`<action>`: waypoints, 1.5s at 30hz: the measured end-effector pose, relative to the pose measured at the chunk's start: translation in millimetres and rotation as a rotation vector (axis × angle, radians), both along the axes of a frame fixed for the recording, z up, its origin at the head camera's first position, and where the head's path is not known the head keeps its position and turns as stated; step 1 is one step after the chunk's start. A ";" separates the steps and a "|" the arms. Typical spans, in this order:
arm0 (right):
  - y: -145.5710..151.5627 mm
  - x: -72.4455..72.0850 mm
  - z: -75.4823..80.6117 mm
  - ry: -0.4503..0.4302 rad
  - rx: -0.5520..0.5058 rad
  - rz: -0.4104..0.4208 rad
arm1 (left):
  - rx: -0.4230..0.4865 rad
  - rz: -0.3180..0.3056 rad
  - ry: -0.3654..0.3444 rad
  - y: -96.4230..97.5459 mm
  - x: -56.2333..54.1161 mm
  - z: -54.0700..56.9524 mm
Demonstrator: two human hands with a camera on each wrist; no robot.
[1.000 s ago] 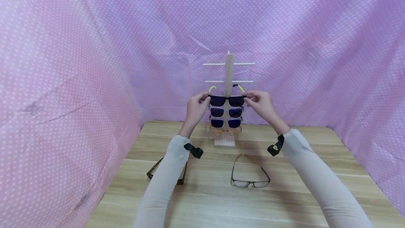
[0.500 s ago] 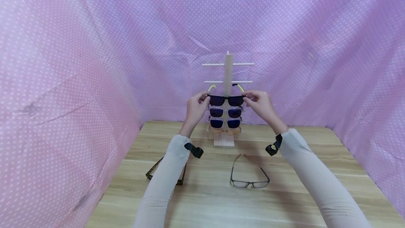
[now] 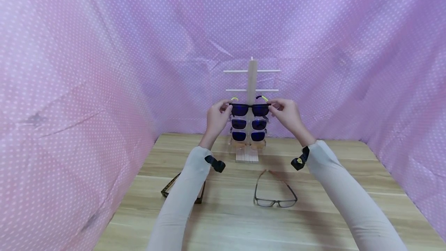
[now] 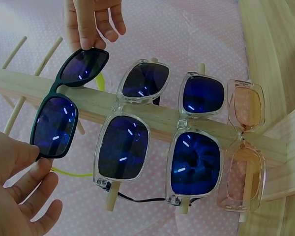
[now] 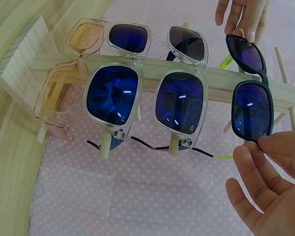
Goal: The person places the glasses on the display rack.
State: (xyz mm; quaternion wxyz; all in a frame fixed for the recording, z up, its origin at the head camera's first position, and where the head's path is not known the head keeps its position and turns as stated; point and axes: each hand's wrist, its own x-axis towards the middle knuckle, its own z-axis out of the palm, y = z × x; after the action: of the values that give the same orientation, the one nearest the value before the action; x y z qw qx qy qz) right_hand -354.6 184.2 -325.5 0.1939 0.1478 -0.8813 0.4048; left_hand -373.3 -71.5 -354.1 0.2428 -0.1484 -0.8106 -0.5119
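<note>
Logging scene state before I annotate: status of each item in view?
stand: upright, top two rods bare
black sunglasses: unfolded, gripped at both ends
left hand: pinching black sunglasses
right hand: pinching black sunglasses
upper clear sunglasses: hung on stand
lower clear sunglasses: hung on stand
amber glasses: hung lowest
eyeglasses: unfolded on table
tray: partly hidden, contents unclear
cloth: creased
</note>
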 end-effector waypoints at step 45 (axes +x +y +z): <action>-0.5 2.7 0.3 0.002 -0.027 0.032 | 0.002 -0.011 -0.038 1.6 2.1 1.7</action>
State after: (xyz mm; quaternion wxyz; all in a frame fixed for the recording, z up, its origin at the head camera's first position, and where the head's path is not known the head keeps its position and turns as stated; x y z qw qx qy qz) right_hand -351.9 183.7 -325.2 0.1902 0.1597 -0.8730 0.4198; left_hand -371.3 -69.9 -352.4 0.2247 -0.1428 -0.8137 -0.5167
